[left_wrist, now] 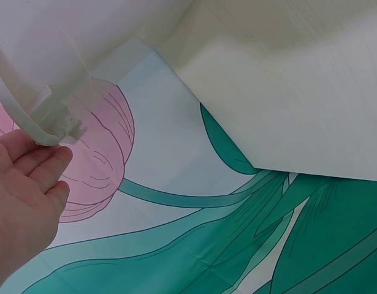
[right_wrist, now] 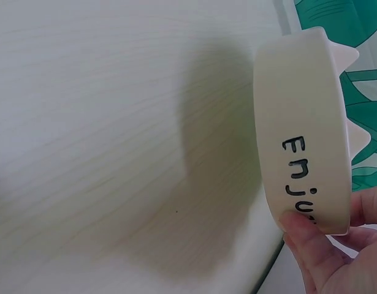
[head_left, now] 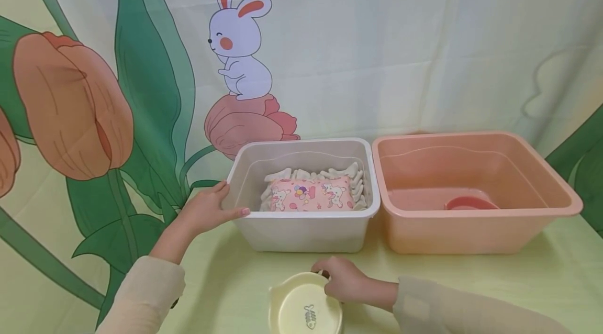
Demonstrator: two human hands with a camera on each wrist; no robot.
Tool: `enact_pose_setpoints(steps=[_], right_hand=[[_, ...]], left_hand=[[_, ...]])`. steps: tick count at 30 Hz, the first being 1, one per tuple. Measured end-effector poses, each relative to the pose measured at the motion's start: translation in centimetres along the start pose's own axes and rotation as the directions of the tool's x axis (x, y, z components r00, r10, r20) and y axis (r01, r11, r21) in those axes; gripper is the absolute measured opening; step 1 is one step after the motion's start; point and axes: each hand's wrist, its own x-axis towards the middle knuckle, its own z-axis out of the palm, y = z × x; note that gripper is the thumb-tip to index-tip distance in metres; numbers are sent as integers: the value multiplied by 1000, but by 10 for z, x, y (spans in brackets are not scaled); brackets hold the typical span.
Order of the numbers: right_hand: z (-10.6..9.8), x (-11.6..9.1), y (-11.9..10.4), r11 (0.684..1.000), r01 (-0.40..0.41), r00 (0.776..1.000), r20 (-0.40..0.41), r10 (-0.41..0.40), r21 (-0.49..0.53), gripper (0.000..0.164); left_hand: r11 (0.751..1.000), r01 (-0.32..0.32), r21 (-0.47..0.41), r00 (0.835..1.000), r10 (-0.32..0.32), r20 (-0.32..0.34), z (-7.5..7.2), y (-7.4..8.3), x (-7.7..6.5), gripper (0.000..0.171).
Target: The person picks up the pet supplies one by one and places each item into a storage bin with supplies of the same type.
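One fishbone-printed yellow pet bowl (head_left: 293, 307) hangs over the bench (head_left: 221, 281), before the off-white bin (head_left: 303, 234) whose rim our left hand (head_left: 207, 210) grips, fingers curled; our right hand (head_left: 347, 281) has fingers pinching the bowl.

The pale yellow bowl (head_left: 293, 307), with pointed ears (right_wrist: 346, 57), dark side lettering (right_wrist: 297, 170) and a fish (head_left: 309, 317) inside, is in front of the white bin (head_left: 303, 233), which stands upright.
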Motion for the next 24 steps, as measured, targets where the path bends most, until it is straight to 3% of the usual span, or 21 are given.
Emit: enact_pose_setpoints(steps=[14, 24], right_hand=[[-2, -9, 3, 997, 70, 998, -8, -70, -39, 38], [-1, -14, 7, 998, 58, 998, 2, -57, -38, 39]], left_hand=[[1000, -5, 15, 1000, 5, -2, -1, 0, 2, 97], [1000, -3, 22, 1000, 3, -1, -1, 1, -1, 96]])
